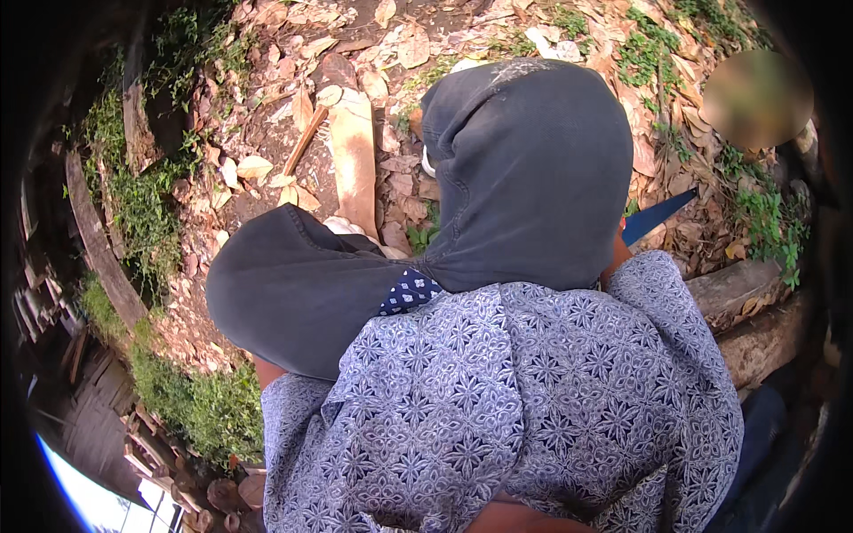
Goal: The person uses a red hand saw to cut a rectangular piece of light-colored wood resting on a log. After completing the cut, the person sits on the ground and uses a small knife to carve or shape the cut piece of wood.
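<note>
My two bent knees in dark grey cloth, the left knee point(275, 293) and the raised right knee point(542, 178), fill the middle of the view. Both my hands are hidden from sight. A strip of my right forearm point(617, 255) shows between its patterned sleeve and the right knee. Just beyond it juts a flat, tapering blue piece point(659, 218), like a blade; its near end is covered, and whether I hold it cannot be seen. A little of my left forearm point(267, 371) shows below the left knee.
Dry leaves point(413, 44) litter the ground. A long pale-brown piece point(354, 160), wood by its look, lies beyond my knees beside a thin stick point(305, 139). Logs point(737, 291) lie at the right. Green plants point(204, 409) and a curved timber point(98, 240) stand on the left.
</note>
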